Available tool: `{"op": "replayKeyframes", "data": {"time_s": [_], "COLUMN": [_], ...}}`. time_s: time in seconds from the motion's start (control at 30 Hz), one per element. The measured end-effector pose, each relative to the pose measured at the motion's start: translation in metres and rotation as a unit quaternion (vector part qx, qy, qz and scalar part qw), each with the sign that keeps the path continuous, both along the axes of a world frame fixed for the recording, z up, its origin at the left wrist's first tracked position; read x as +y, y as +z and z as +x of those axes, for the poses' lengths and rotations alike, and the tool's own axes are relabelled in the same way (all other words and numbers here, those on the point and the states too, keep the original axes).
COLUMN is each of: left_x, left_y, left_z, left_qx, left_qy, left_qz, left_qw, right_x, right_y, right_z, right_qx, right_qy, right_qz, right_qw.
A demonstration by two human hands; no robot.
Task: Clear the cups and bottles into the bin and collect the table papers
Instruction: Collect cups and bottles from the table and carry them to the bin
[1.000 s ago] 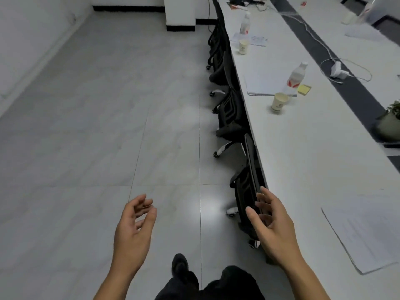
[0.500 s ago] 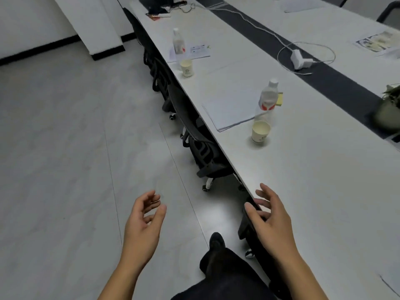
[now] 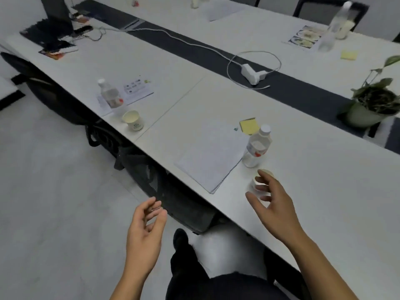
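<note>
1. Paper cup [image 3: 254, 182] first: it stands close to the near edge of the white table [image 3: 324, 191], just this side of a clear water bottle [image 3: 257, 146]. It's half hidden behind the right hand's fingers.
2. Right hand [image 3: 272, 204] is spread wide with nothing in it, hovering right at the cup. Can't tell if a fingertip touches it. That splay looks sized to wrap the cup, so I'd say the grab is only starting.
3. Left hand [image 3: 147, 230] hangs over the floor, left of the table, loosely curled and empty. Probably kept free for the bottle.
4. Paper stack [image 3: 212, 156] lies just left of the bottle, with yellow sticky notes [image 3: 250, 125] at its far corner.
5. Further left there's a second cup [image 3: 133, 120] and a second bottle [image 3: 110, 95] next to printed sheets [image 3: 138, 88].
6. No bin in view, so everything picked up has to be carried off. The cup is light and I can't see inside, so a hard squeeze could spill something.
</note>
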State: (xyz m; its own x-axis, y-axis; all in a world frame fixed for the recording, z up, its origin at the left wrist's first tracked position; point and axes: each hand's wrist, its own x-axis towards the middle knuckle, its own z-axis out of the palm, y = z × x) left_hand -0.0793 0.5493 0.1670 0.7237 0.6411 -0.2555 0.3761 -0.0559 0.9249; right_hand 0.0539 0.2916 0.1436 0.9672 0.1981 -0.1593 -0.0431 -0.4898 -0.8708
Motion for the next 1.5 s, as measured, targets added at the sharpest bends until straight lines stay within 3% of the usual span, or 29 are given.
{"op": "replayKeyframes", "data": {"time_s": [0.17,0.33,0.57,0.67,0.8,1.03,1.27,1.5], "left_x": [0.059,0.057,-0.012,-0.044,-0.089,-0.121,-0.102,-0.040], "left_y": [-0.001,0.007,-0.025,-0.050,-0.083,-0.105,-0.031,0.034], "left_z": [0.119,0.224,0.284,0.288,0.295,0.315,0.297,0.233], "left_qx": [0.002,-0.015,0.006,0.023,0.069,0.037,-0.046,-0.107], "left_qy": [-0.174,-0.348,-0.471,-0.484,-0.443,-0.403,-0.388,-0.418], "left_qz": [-0.023,0.025,0.079,0.104,0.091,0.110,0.062,0.002], "left_qw": [0.984,0.937,0.879,0.869,0.889,0.908,0.918,0.902], "right_x": [0.018,0.021,0.012,0.012,0.011,-0.001,-0.032,0.004], "right_y": [0.011,0.000,-0.061,-0.093,-0.129,-0.136,-0.066,0.002], "right_z": [0.009,0.012,0.034,0.050,0.065,0.085,0.075,-0.017], "right_qx": [0.011,0.040,0.112,0.115,0.080,0.109,0.067,-0.030], "right_qy": [-0.153,-0.266,-0.283,-0.270,-0.263,-0.257,-0.333,-0.500], "right_qz": [-0.039,-0.052,-0.065,-0.076,-0.087,-0.110,-0.084,-0.011], "right_qw": [0.987,0.962,0.950,0.953,0.957,0.954,0.937,0.865]}}
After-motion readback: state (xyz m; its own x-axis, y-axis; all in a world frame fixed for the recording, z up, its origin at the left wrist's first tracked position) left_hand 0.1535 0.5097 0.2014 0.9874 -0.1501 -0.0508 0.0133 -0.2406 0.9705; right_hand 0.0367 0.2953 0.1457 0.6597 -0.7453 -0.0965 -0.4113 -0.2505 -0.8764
